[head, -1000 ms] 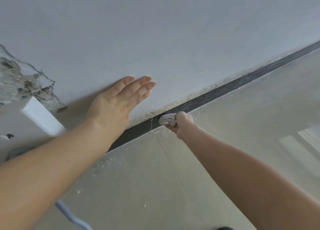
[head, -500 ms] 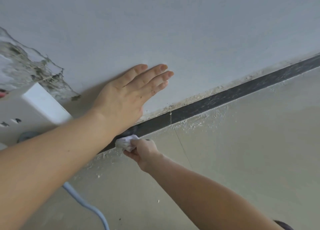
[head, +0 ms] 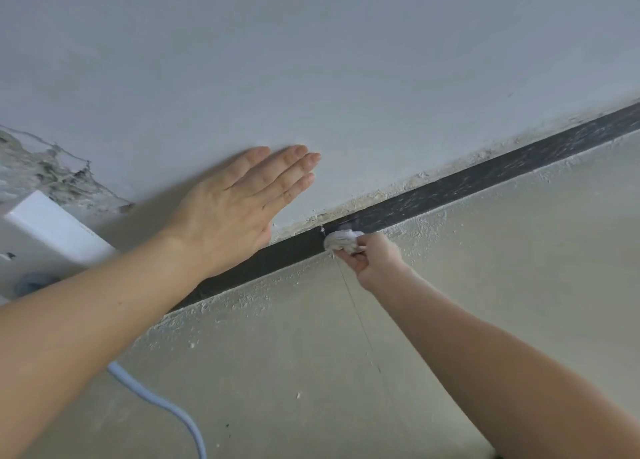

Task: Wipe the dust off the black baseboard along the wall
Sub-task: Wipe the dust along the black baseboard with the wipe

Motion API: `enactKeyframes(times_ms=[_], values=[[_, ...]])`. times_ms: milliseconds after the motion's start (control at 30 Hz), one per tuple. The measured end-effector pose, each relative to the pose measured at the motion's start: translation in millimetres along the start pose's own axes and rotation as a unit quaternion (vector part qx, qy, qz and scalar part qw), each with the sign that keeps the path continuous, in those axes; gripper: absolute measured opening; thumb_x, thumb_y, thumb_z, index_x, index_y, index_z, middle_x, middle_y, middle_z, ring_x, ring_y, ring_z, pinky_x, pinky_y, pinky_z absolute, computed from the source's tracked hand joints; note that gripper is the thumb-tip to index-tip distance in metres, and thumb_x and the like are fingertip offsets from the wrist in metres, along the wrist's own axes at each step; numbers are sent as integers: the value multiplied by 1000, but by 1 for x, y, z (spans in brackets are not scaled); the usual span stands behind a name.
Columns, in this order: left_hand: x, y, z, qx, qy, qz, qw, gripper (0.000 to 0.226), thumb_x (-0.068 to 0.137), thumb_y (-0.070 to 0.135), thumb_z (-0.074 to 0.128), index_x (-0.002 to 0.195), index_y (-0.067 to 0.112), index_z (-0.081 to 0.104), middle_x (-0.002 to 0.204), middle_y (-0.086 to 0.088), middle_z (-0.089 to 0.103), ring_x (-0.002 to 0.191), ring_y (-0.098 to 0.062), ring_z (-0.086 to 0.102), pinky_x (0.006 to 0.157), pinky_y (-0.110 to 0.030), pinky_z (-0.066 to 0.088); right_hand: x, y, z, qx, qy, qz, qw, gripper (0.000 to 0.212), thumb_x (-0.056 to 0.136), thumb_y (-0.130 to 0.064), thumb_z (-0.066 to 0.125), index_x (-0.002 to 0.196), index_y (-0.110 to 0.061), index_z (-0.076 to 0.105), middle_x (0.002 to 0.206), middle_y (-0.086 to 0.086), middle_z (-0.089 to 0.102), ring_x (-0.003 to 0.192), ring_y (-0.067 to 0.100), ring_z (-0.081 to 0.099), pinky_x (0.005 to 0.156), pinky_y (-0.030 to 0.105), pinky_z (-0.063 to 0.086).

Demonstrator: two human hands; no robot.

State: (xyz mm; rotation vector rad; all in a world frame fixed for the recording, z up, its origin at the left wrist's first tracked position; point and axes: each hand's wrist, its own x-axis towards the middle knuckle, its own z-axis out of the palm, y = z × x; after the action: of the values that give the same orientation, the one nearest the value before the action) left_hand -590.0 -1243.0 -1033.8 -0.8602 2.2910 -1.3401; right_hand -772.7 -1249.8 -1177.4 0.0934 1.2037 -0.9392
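Baseboard (head: 450, 195): black strip at the foot of the wall (head: 346, 60), where it meets the floor (head: 311, 354). We see its long axis run from lower left to upper right.
Grip: the right hand (head: 375, 259) curls its fingers round a crumpled white rag (head: 341, 240) and presses it on the strip's face.
Strip relative to grip: directly under the rag, touching, and running on both ways from there.
Dusty stretch: up-right of the rag, streaked grey. The part down-left looks darker and, we judge, cleaner.
Left hand (head: 235, 209): flat on the wall just above the strip, fingers straight, holding nothing.
Nearer hand: the right, on the strip itself.
Next move, we judge: slide the rag up-right along the axis.
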Motion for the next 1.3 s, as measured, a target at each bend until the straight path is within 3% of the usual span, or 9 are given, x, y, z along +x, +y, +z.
enactKeyframes(times_ms=[67,167,300,433,567,733,1000,1200,1300], values=[[12,3,-1,-7,10,-2,1000,76,90,37,37,152,12,3,159,-4,-4,145,-22,-3,116,-40,-9,2,-17,-17,59,34,-26,997,36,90,6,45,126,11,48,94,24,60,66,26,68,74,39,59],[34,11,-2,-13,38,-4,999,76,90,38,38,152,13,3,159,-3,-3,145,-23,-3,116,-39,-6,-6,-33,-29,77,108,-61,989,32,90,2,47,122,2,50,103,20,56,92,31,64,80,37,57],[60,33,-4,-52,79,-70,993,70,92,30,41,152,13,10,158,1,5,145,-20,4,116,-37,1,-18,3,-18,-44,16,26,999,16,91,5,47,103,8,56,103,20,56,78,25,60,76,38,57],[63,58,-2,-48,67,-137,987,68,95,32,38,153,17,6,159,1,0,145,-21,-7,115,-38,1,-3,28,-2,-57,-38,79,995,38,92,0,50,130,2,48,107,18,58,72,21,59,60,28,56],[62,63,4,-42,58,-169,983,79,91,35,54,153,21,5,159,1,-9,145,-21,-13,115,-39,0,13,4,-7,-16,-30,45,998,31,89,8,48,119,11,50,121,25,57,86,30,64,70,35,59],[63,66,10,-43,54,-184,981,89,85,27,65,152,23,7,159,3,-11,145,-20,-14,115,-38,-7,18,-38,-29,-14,18,-6,1000,45,91,3,43,136,3,39,137,22,47,71,20,55,51,27,58],[63,66,15,-68,65,-191,977,94,79,17,71,152,22,12,159,5,-6,145,-17,-11,116,-35,-13,19,-100,-73,43,80,-82,992,45,93,2,41,137,2,38,140,21,43,71,20,53,51,28,57],[63,66,15,-68,63,-186,978,94,79,17,71,152,22,12,159,4,-7,145,-18,-13,115,-36,-14,4,-115,-92,139,207,-125,960,24,89,-5,50,110,2,59,89,13,61,77,24,63,71,34,60],[64,66,16,-80,70,-188,976,94,79,14,71,152,21,13,159,4,-7,145,-18,-12,115,-36,-15,-7,-85,-70,51,118,-84,988,16,89,2,43,90,8,58,94,21,61,81,28,63,70,37,58]])
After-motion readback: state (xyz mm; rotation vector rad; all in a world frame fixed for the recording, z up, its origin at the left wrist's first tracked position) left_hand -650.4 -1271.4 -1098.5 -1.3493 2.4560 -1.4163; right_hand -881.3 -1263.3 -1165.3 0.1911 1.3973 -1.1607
